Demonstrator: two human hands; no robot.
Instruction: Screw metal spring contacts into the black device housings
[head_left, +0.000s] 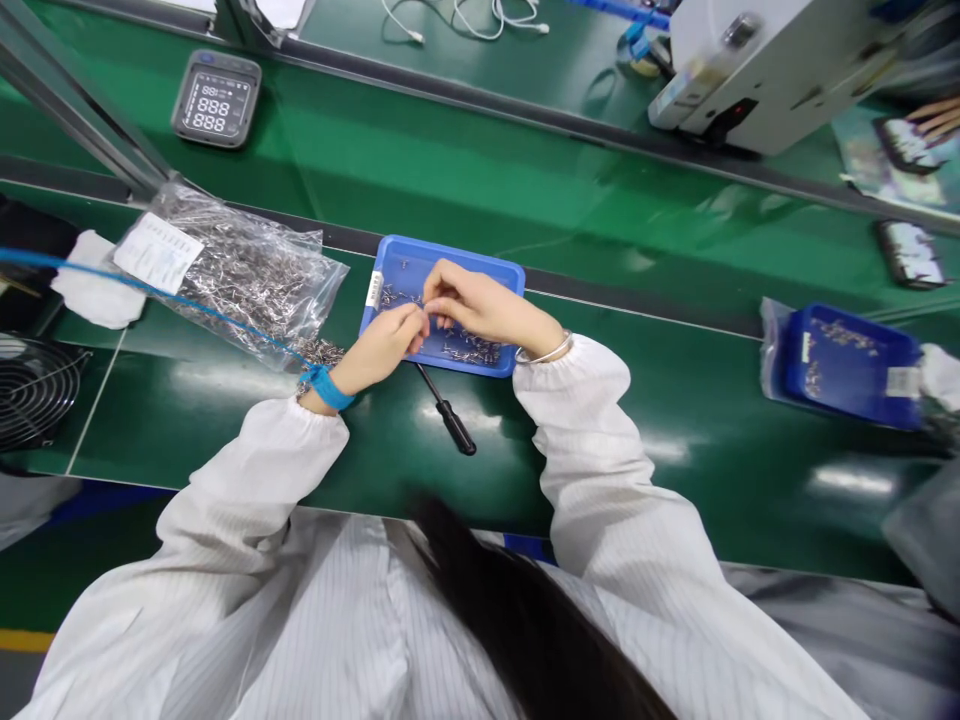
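Both hands meet over a blue tray (pixel 457 250) that holds many small metal parts (pixel 476 350). My left hand (pixel 384 345) wears a blue wrist strap (pixel 328 388), and its fingers are pinched together above the tray's front left. Touching its fingertips from the right is my right hand (pixel 472 305), also closed in a pinch. Whatever sits between the fingertips is too small to make out. A screwdriver (pixel 454 425) with a black handle lies on the bench, its shaft pointing to the tray's front edge.
Left of the tray lies a clear plastic bag (pixel 255 270) full of metal parts, with more parts (pixel 322 350) spilled by it. A digital display (pixel 217 98) stands behind. Another blue tray (pixel 855 360) sits at right. A fan (pixel 37 390) is far left; a co-worker's hand (pixel 937 120) shows top right.
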